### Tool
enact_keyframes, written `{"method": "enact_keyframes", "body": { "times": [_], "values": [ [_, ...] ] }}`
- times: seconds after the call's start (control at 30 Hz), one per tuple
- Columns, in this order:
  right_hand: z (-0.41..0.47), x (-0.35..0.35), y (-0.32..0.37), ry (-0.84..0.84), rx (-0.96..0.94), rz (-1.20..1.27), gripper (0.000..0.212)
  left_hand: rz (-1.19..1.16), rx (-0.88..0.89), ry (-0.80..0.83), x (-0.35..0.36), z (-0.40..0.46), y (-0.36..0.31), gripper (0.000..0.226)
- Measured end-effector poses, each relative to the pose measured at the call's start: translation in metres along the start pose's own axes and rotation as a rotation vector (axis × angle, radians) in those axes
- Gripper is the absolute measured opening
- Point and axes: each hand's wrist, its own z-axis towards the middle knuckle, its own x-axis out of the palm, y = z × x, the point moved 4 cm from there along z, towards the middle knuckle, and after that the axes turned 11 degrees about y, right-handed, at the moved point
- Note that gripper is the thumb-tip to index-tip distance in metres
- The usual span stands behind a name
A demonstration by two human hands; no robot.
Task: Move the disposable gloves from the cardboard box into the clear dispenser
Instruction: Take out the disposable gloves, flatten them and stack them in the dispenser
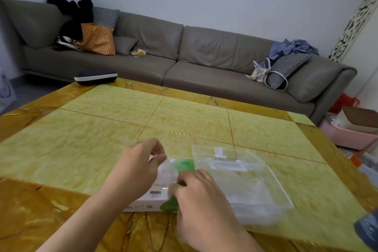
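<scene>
The yellow table fills the view, with the grey sofa behind it. On the table, the clear dispenser lies open just to the right of the cardboard box, its lid tipped back, and some filmy plastic seems to sit inside already, though it is too clear to be sure.

The box is white and green, lying flat under both hands. The gloves show as a pale crumpled tuft rising from its opening.

The left hand has its fingers curled, pinching at the top of that tuft. The right hand has its fingers bent down on the box's near edge, apparently holding it steady; whether they pinch any glove I cannot tell.

The risks now: thin gloves cling together, so a pull may drag out a long loose clump that spills onto the table. If the right hand lets up, the light box could lift with the pull. And a wide swing could knock the dispenser's lid shut.
</scene>
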Motion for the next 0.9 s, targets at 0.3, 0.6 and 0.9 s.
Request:
{"method": "enact_keyframes", "body": {
  "times": [0.3,0.6,0.9],
  "values": [
    [0.003,0.005,-0.002,0.038,0.007,0.024,0.038,-0.617,0.066,-0.303,-0.048,-0.014,-0.020,0.016],
    [0.001,-0.026,-0.040,-0.339,0.018,1.271,0.036,-1.033,0.070,-0.069,-0.034,-0.021,-0.033,0.019],
    [-0.013,-0.040,-0.062,-0.034,0.071,1.669,0.060,-0.645,0.201,0.072,-0.006,-0.026,-0.056,0.005]
  ]
}}
